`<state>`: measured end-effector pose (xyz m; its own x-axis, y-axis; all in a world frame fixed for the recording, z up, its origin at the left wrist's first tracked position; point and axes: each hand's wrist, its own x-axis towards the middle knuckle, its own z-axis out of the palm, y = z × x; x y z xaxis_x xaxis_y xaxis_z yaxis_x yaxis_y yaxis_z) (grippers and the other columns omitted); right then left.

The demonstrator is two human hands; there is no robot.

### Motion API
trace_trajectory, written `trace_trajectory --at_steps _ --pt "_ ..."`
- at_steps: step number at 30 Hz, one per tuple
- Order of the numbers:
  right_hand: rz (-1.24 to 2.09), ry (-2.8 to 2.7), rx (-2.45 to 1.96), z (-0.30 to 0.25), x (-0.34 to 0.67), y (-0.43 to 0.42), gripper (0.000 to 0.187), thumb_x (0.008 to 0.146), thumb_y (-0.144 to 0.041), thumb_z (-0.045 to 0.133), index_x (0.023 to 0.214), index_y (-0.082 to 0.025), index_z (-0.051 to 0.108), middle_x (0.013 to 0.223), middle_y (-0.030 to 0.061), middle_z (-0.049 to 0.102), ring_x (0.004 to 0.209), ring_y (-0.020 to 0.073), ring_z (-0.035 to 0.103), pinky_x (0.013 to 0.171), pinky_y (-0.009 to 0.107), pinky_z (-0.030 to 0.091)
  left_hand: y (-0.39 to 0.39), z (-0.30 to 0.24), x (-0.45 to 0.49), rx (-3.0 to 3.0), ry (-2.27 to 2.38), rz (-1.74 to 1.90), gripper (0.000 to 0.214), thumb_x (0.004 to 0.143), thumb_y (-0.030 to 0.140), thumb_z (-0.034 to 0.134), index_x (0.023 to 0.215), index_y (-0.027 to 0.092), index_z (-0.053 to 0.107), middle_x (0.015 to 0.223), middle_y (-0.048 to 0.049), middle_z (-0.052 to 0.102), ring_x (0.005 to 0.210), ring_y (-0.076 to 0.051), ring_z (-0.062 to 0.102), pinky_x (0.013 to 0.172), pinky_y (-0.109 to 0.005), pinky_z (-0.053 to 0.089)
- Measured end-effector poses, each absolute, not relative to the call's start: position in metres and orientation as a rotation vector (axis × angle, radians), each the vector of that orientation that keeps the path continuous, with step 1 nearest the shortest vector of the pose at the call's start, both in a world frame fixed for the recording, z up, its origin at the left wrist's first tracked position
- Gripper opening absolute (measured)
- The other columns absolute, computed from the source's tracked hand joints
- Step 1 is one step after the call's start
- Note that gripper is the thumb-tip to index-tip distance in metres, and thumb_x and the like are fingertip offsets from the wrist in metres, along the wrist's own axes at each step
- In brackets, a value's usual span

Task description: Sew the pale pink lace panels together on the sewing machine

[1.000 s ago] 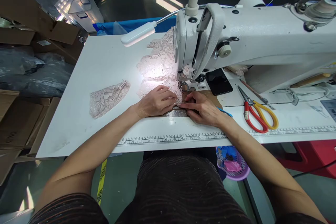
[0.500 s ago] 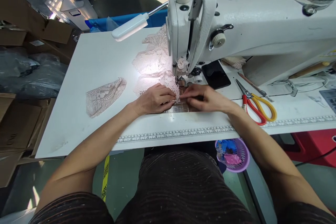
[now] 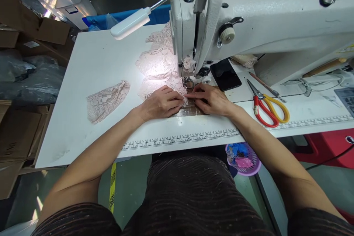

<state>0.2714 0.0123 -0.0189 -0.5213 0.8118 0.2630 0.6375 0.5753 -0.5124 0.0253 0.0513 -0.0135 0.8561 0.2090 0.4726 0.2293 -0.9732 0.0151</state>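
A strip of pale pink lace (image 3: 156, 61) runs back along the left side of the sewing machine's needle area (image 3: 188, 83). On the lace's near end lies my left hand (image 3: 164, 102), its fingers bent and pressed together over the fabric, the thumb hidden. From the right, my right hand (image 3: 208, 99) pinches the lace edge with its fingertips just in front of the presser foot. Both hands are above the shiny metal plate (image 3: 190, 110). A separate folded lace piece (image 3: 107, 101) rests on the table to the left.
Red-and-yellow-handled scissors (image 3: 267, 105), a black phone (image 3: 225, 75) and a pencil-like tool (image 3: 267, 86) lie right of my hands. A white lamp (image 3: 130, 24) hangs above the lace. Along the table's front edge runs a ruler strip (image 3: 179, 139). A purple basket (image 3: 256, 166) stands below.
The view has shifted slightly, moving the scene up and left. My right hand has come a little closer to my left, its fingers now on the lace edge. My left hand stays on the lace.
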Motion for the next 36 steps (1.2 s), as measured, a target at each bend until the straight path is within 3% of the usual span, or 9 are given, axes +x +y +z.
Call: trace_trajectory --at_steps 6,16,23,29,36 --pt "0.378 -2.393 -1.138 -0.0208 0.2708 0.0113 0.04 0.088 -0.013 0.054 0.117 -0.03 0.074 0.108 0.0078 0.061 0.099 0.021 0.058 0.089 0.037 0.051 0.0504 -0.0135 0.0252 -2.937 -0.352 -0.741 0.012 0.093 0.021 0.058 0.096 0.02 0.069 0.1 -0.0057 0.074 0.081 -0.016 0.065 0.075 -0.034 0.05" --pt "0.237 -2.433 -1.091 -0.024 0.2677 0.0112 0.037 0.091 -0.015 0.052 0.119 -0.029 0.073 0.103 0.009 0.06 0.094 0.0209 0.056 0.081 0.036 0.052 0.0454 -0.0141 0.025 -2.933 -0.341 -0.686 0.015 0.095 0.018 0.054 0.096 0.018 0.069 0.095 -0.0037 0.073 0.086 -0.015 0.068 0.094 -0.039 0.053" --pt "0.328 -2.381 -1.12 -0.0224 0.2687 0.0104 0.038 0.09 -0.016 0.051 0.119 -0.027 0.073 0.106 0.0096 0.062 0.099 0.0224 0.059 0.085 0.038 0.052 0.0426 -0.013 0.0246 -2.974 -0.387 -0.651 0.017 0.096 0.019 0.052 0.095 0.019 0.069 0.097 -0.0037 0.072 0.089 -0.015 0.068 0.103 -0.045 0.05" --pt "0.573 -2.118 -1.184 -0.0217 0.2749 0.0155 0.039 0.093 -0.018 0.045 0.125 -0.016 0.067 0.092 0.0079 0.07 0.082 0.0175 0.064 0.08 0.034 0.053 0.0457 -0.015 0.0229 -2.901 -0.383 -0.852 0.009 0.092 0.016 0.058 0.093 0.017 0.067 0.105 -0.0071 0.071 0.091 -0.017 0.066 0.096 -0.042 0.056" --pt "0.52 -2.104 -1.142 -0.0232 0.2747 0.0148 0.036 0.09 -0.015 0.047 0.117 -0.015 0.07 0.104 0.0097 0.072 0.097 0.0204 0.066 0.09 0.037 0.052 0.0486 -0.0144 0.0236 -2.856 -0.288 -0.934 0.008 0.09 0.011 0.06 0.096 0.014 0.064 0.097 -0.0069 0.07 0.086 -0.016 0.066 0.087 -0.038 0.06"
